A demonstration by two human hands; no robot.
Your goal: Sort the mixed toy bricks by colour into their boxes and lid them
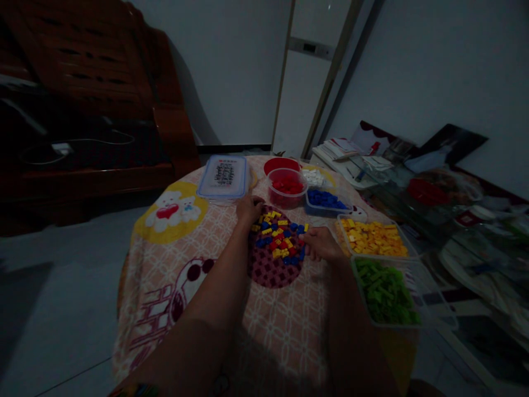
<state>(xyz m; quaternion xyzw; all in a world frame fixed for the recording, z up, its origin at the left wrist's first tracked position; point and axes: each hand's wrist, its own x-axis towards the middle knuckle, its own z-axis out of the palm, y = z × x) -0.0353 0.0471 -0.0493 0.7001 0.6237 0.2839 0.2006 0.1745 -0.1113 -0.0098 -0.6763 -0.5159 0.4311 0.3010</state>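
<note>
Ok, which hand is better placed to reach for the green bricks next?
Probably your right hand: it's nearer the green bricks, while your left hand is across the mixed bricks.

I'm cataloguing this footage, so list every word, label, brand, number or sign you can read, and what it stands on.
No text is legible.
Blue-rimmed plastic lid: dark rows that look like print, too blurred to read.
Tall white appliance: small dark display panel, no digits readable.
Stacked papers: any print is too small and blurred.
Toy building bricks: no lettering discernible.
</note>
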